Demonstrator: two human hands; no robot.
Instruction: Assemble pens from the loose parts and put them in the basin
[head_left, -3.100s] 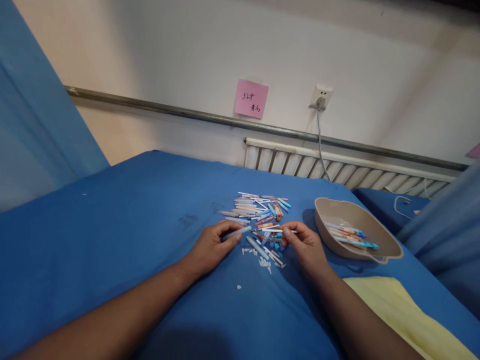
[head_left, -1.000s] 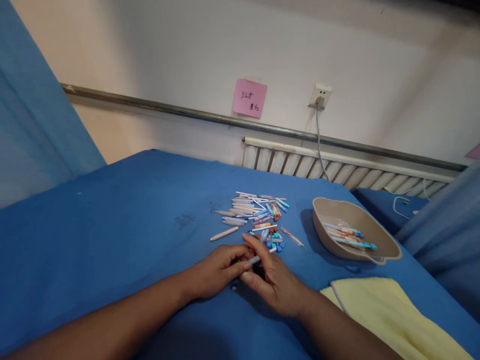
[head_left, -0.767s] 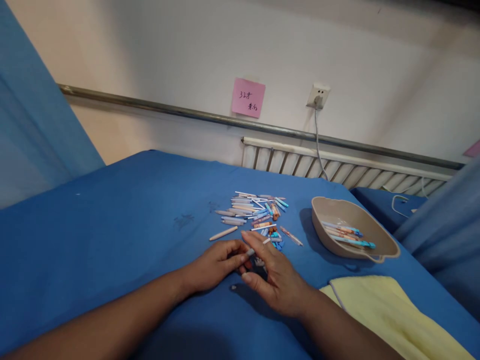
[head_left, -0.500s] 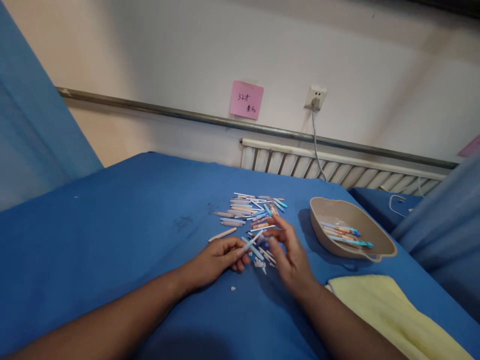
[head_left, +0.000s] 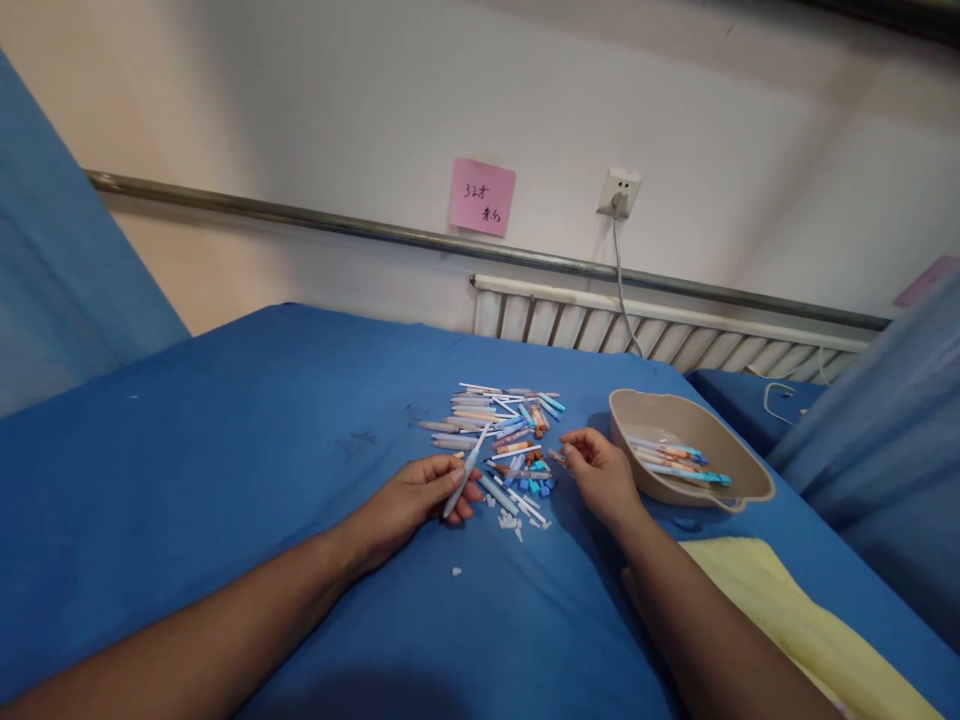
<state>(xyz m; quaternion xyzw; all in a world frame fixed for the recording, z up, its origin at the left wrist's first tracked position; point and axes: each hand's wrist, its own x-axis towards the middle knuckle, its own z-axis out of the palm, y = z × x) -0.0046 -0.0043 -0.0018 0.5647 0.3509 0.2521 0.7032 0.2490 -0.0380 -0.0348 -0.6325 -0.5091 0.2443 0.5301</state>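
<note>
My left hand point(head_left: 431, 487) is closed on a pale blue-grey pen barrel point(head_left: 459, 484), held tilted, with a white refill standing out of its upper end. To the right, my right hand point(head_left: 600, 475) pinches a small brownish pen part point(head_left: 557, 457) in its fingertips. Between and beyond the hands lies a pile of pen barrels point(head_left: 472, 412) and white refills point(head_left: 516, 454). Small blue pen parts point(head_left: 540, 488) lie near the right hand. Closer to me is a cluster of small white tips point(head_left: 510, 522), and one loose white piece point(head_left: 457, 571) sits apart.
A beige basin point(head_left: 750, 480) holding several pens point(head_left: 675, 460) stands at the right. A yellow cloth point(head_left: 780, 610) lies in front of it. Blue cloth point(head_left: 262, 430) covers the table. Behind are a radiator point(head_left: 555, 322) and a plugged-in cable point(head_left: 621, 280).
My right hand has moved right, away from the left hand, and now pinches a small brownish part. My left hand has shifted slightly left, and the pen barrel stands more upright.
</note>
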